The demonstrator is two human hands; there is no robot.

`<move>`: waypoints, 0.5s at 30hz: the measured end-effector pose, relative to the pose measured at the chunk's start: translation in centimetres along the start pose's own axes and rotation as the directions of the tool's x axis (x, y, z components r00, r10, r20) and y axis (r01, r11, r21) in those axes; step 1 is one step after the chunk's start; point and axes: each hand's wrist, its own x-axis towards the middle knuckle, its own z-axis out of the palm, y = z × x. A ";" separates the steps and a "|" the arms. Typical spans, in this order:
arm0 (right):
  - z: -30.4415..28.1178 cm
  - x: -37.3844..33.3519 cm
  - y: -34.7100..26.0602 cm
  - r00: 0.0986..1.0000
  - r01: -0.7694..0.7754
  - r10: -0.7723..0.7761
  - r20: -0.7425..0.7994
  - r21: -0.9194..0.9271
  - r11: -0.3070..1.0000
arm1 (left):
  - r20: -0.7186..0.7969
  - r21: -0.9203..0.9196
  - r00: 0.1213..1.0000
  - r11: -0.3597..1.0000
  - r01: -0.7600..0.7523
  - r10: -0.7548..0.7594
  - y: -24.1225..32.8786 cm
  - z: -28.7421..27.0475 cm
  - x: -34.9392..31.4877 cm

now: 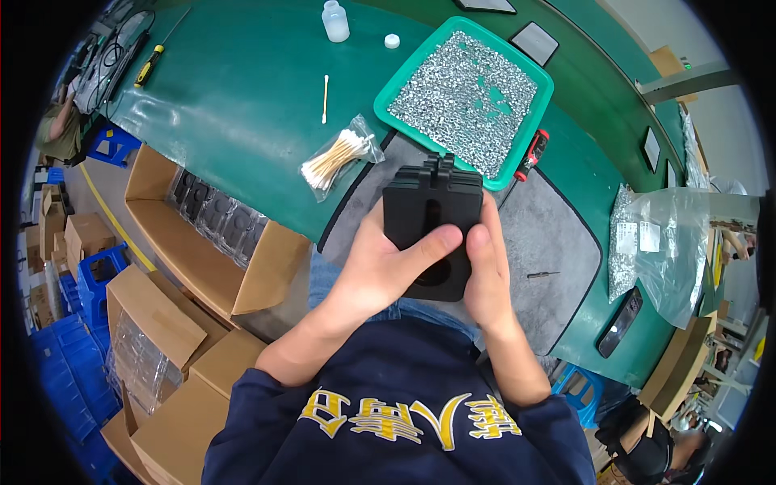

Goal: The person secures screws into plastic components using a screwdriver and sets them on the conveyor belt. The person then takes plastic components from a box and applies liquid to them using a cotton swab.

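Between both hands, above the near edge of the work table, is a stack of flat black rectangular plates [408, 212] with small prongs at its far end. My left hand [373, 263] wraps the stack's left side, its thumb lying across the top face. From the right, my right hand [490, 271] closes on the other side with its thumb near the left one. A dark round spot on the top plate is partly hidden by the thumbs. Beneath the stack lies a grey cloth mat [558, 234]. Just beyond it, a green tray [547, 87] holds many small shiny metal pieces.
A red-and-black tool [533, 153] lies beside the tray. Bagged cotton swabs [333, 162], a loose swab [325, 99], a white bottle [335, 22] and a yellow screwdriver [149, 66] are further left. A phone [620, 323] lies right. An open carton [184, 255] with black parts stands left.
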 end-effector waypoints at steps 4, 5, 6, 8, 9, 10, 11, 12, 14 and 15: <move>-0.2 -0.3 0.1 0.960 -0.273 0.276 0.047 0.378 0.885 | 0.047 -0.277 0.956 0.915 0.292 -0.291 0.4 -0.1 0.1; -0.2 -0.2 0.1 0.960 -0.273 0.276 0.048 0.379 0.884 | 0.046 -0.277 0.956 0.916 0.292 -0.291 0.4 -0.1 0.0; -0.2 -0.2 -0.1 0.959 -0.277 0.280 0.049 0.383 0.881 | 0.050 -0.279 0.956 0.915 0.292 -0.290 0.3 -0.2 0.0; -0.2 0.0 -0.4 0.957 -0.283 0.287 0.050 0.390 0.876 | 0.060 -0.284 0.956 0.913 0.293 -0.289 0.0 -0.3 0.0; -0.2 0.0 -0.7 0.956 -0.286 0.290 0.050 0.394 0.874 | 0.065 -0.287 0.955 0.912 0.295 -0.288 -0.1 -0.3 -0.1; -0.1 0.0 -0.9 0.956 -0.285 0.289 0.052 0.395 0.873 | 0.064 -0.287 0.956 0.912 0.293 -0.287 -0.1 -0.2 -0.1; 0.2 -0.1 -1.1 0.967 -0.244 0.254 -0.005 0.263 0.934 | 0.028 -0.288 0.959 0.917 0.276 -0.280 -0.1 0.0 -0.1; 0.5 -0.2 -1.4 0.976 -0.203 0.211 -0.057 0.123 0.971 | -0.007 -0.289 0.962 0.921 0.260 -0.274 0.0 0.3 -0.1; 0.9 -0.3 -1.8 0.985 -0.126 0.103 -0.138 -0.167 0.978 | -0.077 -0.289 0.962 0.929 0.229 -0.261 -0.1 0.6 -0.1; 0.8 -0.3 -2.0 0.985 -0.126 0.103 -0.140 -0.169 0.977 | -0.075 -0.290 0.962 0.929 0.229 -0.261 -0.2 0.5 -0.1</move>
